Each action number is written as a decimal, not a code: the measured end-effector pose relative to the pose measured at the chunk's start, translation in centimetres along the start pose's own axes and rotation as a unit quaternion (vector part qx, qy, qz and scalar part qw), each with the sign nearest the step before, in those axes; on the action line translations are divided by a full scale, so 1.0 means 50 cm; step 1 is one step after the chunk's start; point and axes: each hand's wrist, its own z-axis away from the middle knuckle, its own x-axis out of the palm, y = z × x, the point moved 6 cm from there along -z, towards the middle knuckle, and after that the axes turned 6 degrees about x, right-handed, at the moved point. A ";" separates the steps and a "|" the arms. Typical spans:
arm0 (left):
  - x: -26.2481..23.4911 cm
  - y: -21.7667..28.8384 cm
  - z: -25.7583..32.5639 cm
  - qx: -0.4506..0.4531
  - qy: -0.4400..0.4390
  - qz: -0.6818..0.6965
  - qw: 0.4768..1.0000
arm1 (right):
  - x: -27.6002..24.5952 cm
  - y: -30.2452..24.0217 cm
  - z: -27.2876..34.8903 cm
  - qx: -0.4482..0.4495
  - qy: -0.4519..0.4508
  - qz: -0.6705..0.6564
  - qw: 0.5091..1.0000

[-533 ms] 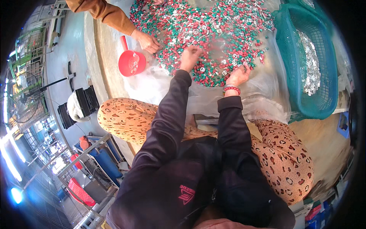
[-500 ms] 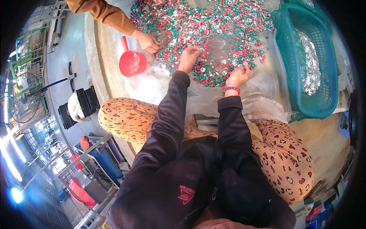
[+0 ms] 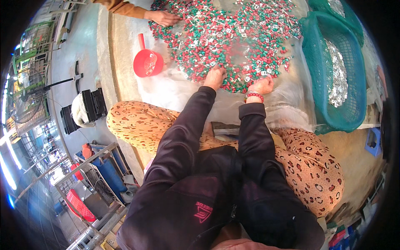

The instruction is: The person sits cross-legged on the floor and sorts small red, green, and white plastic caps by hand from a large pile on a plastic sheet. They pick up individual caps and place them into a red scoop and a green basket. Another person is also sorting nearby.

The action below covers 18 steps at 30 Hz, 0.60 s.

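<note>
A wide spread of small red and green pieces, mixed with silvery buckle-like clips, lies on a translucent sheet. At its near edge my left hand has its fingers curled together over the pieces. What they hold, if anything, is hidden. To the right of it, my right hand, with a red bead bracelet at the wrist, is bent closed at the edge of the spread. A pale bit shows by its fingertips, too small to name.
A co-worker's hand reaches in at the far left. Below it rests a red dipper with some clear or silvery bits inside. On the right stands a teal mesh-lined basket holding silvery metal clips. My crossed legs border the sheet.
My left hand has come nearer to me and a little right, down to the edge of the spread. The co-worker's hand has drawn away toward the far side. The view has shifted slightly.
</note>
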 end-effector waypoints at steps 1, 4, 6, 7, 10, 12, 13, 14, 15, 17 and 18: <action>-0.006 0.007 -0.011 0.020 0.011 -0.025 0.999 | -0.002 -0.001 -0.007 0.003 -0.001 0.005 1.000; -0.040 0.015 -0.048 -0.011 0.045 0.045 0.998 | -0.019 -0.005 -0.025 -0.034 0.032 0.001 0.999; -0.049 0.000 -0.058 -0.161 0.039 0.290 0.943 | -0.016 -0.025 -0.019 -0.152 0.007 0.081 0.985; -0.052 0.006 -0.059 -0.193 0.052 0.466 0.862 | -0.013 -0.031 -0.011 -0.200 -0.011 0.114 0.973; -0.066 0.052 -0.058 -0.189 0.041 0.710 0.678 | -0.002 -0.028 0.014 -0.232 -0.055 0.256 0.937; -0.071 0.083 -0.058 -0.156 0.023 0.780 0.605 | 0.012 -0.024 0.032 -0.242 -0.105 0.338 0.903; -0.069 0.094 -0.062 -0.141 0.016 0.787 0.600 | 0.017 -0.016 0.038 -0.220 -0.128 0.357 0.899; -0.058 0.095 -0.064 -0.168 0.019 0.783 0.599 | 0.022 -0.027 0.056 -0.298 -0.116 0.414 0.852; -0.045 0.100 -0.072 -0.179 0.010 0.786 0.592 | 0.028 -0.033 0.076 -0.374 -0.102 0.465 0.796; -0.006 0.093 -0.093 -0.251 -0.004 0.750 0.613 | 0.029 -0.019 0.093 -0.387 -0.095 0.556 0.730; 0.003 0.099 -0.111 -0.193 -0.036 0.623 0.757 | 0.025 -0.015 0.102 -0.391 -0.091 0.578 0.710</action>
